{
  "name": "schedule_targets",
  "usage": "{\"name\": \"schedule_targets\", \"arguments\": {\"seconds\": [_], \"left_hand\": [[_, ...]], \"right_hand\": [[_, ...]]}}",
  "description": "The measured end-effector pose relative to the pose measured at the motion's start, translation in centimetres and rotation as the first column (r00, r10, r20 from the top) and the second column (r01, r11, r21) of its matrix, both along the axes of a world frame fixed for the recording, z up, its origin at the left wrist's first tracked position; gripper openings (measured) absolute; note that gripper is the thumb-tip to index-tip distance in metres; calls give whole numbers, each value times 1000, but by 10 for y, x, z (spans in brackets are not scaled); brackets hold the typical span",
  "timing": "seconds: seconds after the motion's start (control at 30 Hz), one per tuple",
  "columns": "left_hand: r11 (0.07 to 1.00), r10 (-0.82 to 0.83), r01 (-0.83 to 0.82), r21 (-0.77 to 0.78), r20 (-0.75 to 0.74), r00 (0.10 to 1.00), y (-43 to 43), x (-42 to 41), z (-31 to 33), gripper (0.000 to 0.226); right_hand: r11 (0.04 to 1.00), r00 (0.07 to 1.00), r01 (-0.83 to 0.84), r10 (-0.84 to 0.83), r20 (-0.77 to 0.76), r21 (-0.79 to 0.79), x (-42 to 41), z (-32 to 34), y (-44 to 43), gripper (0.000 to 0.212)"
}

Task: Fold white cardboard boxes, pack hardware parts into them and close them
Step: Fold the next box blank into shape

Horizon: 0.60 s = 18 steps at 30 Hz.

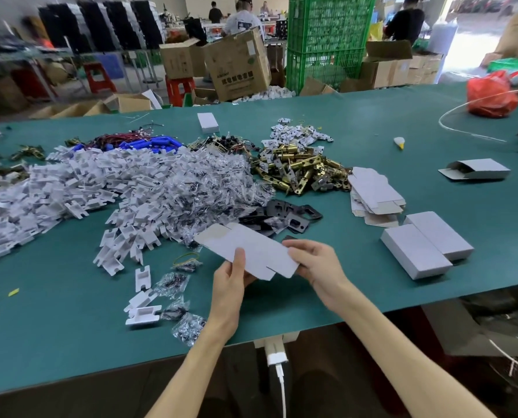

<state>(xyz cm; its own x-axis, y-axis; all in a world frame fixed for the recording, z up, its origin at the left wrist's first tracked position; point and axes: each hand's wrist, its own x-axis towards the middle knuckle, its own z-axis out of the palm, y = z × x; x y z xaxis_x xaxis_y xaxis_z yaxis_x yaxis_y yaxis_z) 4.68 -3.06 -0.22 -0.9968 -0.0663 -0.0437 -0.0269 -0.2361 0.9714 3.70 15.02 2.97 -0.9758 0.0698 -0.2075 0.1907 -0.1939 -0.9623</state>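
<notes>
A flat white box blank point(251, 248) hangs just above the green table point(70, 312), held between both hands. My left hand point(230, 276) grips its near edge with the thumb on top. My right hand point(315, 260) pinches its right end. A stack of flat blanks point(375, 191) lies to the right, beside a heap of brass latches point(300, 167). Black plates point(284, 215) lie just beyond the held blank. Two closed white boxes point(423, 245) sit at the right. Piles of white inserts point(79, 188) and clear screw bags point(197, 182) cover the left.
An open-ended white box point(474, 170) lies far right, another closed one point(208, 122) at the back. A red bag point(489, 95) and a white cable loop point(468, 116) sit at the far right corner. Loose inserts and bags point(161, 300) lie near the front edge.
</notes>
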Motion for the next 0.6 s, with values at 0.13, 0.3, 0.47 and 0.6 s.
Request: {"name": "schedule_targets", "arguments": {"seconds": [0.13,0.3,0.47,0.6], "left_hand": [[997,-30,30,71,1,1000,-4,1,5,62],[991,-73,74,114,-18,997,-3,4,7,67],[993,-106,109,38,-87,991,0,6,6,86],[995,-84,89,44,-105,991,0,4,6,95]], "right_hand": [[991,995,-88,92,30,-104,5,-10,-11,18],[995,997,-76,76,-9,-64,7,-17,-18,18],[997,999,-35,35,3,-64,6,-19,-15,20],[992,995,-94,90,-51,-79,9,-22,-14,19]]}}
